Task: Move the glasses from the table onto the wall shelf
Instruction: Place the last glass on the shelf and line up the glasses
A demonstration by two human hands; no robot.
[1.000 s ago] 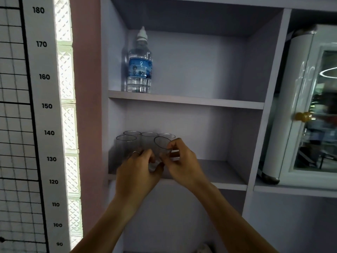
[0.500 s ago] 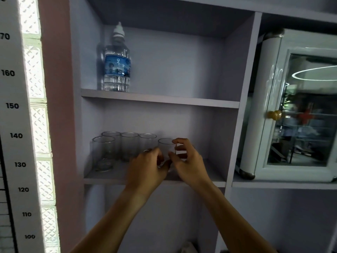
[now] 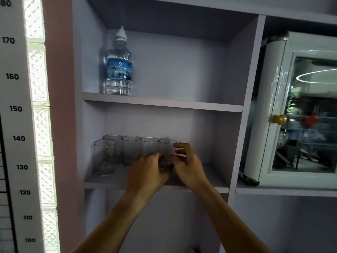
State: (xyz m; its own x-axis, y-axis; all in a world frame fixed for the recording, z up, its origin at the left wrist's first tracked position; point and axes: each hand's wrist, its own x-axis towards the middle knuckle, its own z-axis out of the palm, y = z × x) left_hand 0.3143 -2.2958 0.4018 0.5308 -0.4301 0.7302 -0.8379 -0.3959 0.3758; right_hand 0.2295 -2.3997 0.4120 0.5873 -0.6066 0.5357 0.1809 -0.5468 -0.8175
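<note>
On the lower shelf [image 3: 209, 181], centre of the frame, the fifth glass [image 3: 166, 149] now stands rightmost in the back row. The left hand [image 3: 148, 172] and right hand [image 3: 187, 165] have loosened, fingers spread beside it; this placement looks finished.

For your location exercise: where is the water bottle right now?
The bottle stands upright at the left end of the upper shelf, directly above the row of glasses.
</note>
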